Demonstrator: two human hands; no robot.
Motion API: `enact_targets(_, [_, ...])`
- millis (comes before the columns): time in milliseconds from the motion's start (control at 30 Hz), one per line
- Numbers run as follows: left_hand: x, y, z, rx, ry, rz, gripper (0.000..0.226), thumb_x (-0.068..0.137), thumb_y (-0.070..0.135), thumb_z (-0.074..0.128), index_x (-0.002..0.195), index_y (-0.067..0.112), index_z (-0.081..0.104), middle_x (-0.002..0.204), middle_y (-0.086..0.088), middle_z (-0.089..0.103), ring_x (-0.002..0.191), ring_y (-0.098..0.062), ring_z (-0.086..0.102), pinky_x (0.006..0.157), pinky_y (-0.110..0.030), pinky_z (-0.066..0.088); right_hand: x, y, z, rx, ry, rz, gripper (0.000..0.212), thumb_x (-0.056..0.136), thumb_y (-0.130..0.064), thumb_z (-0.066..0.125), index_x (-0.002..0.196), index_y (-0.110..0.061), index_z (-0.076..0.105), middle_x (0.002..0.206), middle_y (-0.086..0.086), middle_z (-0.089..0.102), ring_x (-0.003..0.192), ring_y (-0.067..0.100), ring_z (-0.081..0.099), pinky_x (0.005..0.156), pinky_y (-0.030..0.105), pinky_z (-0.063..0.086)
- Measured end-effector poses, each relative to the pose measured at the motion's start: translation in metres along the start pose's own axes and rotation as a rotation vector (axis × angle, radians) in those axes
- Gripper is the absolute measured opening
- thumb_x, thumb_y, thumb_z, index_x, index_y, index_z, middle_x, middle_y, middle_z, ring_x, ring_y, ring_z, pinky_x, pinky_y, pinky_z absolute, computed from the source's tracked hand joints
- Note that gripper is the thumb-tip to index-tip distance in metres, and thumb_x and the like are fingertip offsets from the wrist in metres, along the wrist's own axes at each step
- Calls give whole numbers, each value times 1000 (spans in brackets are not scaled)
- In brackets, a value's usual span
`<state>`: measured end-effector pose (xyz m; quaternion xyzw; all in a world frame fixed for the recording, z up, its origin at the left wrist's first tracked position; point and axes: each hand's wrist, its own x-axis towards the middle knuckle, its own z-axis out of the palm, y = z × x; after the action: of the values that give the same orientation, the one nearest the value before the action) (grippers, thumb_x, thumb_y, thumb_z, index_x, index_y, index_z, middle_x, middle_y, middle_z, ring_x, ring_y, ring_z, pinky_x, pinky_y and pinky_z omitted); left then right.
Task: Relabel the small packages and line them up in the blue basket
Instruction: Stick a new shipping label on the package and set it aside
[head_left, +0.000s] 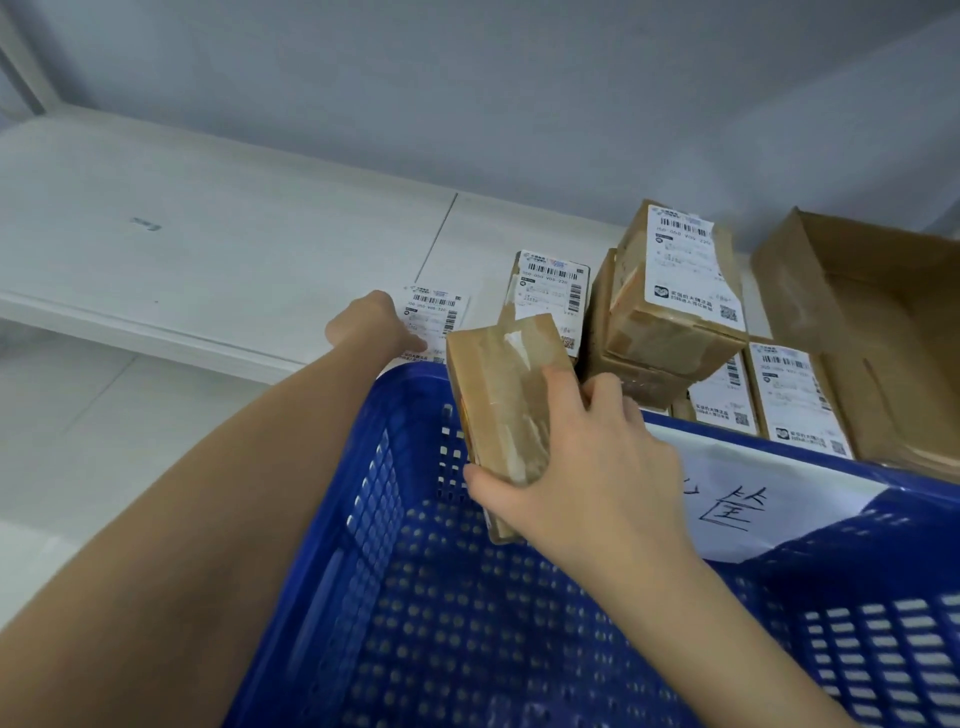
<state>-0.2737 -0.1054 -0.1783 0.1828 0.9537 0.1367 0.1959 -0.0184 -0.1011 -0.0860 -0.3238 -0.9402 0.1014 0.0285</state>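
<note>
My right hand (587, 467) grips a small brown taped package (498, 395) with no label on its visible face, holding it tilted over the far left corner of the blue basket (395, 545). My left hand (371, 325) reaches past the basket rim and its fingers rest on a loose white shipping label (439, 312) lying on the white shelf. Labelled brown packages (675, 280) are stacked and laid flat behind the basket.
A white sheet with handwriting (737, 499) hangs over the basket's far rim. An open cardboard box (872, 322) stands at the right. A labelled package (553, 291) stands just behind the held one. The white shelf (208, 244) stretches to the left.
</note>
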Motion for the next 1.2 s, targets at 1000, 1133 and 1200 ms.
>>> enact_targets(1000, [-8,4,-8,130,260,41,24,82,28,73,101,15,66,90,-4,65,78,-25,56,67,-29,34,-8,-2,-9,-8,6,-5,79,72,-73,52,131,-26,25,115,0,33,109,19,41,68,29,33])
enact_targets(1133, [-10,7,-12,136,253,63,27,82,31,73,102,15,65,95,-5,68,83,-26,61,68,-29,36,-7,-3,-8,-1,-2,-17,78,73,-72,53,130,-25,25,114,0,33,107,19,41,68,29,34])
enact_targets(1200, [-13,8,-16,125,227,71,27,82,32,73,101,14,66,91,-5,67,79,-25,58,67,-29,36,-6,-3,-9,7,0,-19,78,73,-71,53,129,-25,26,113,0,34,107,19,41,67,30,33])
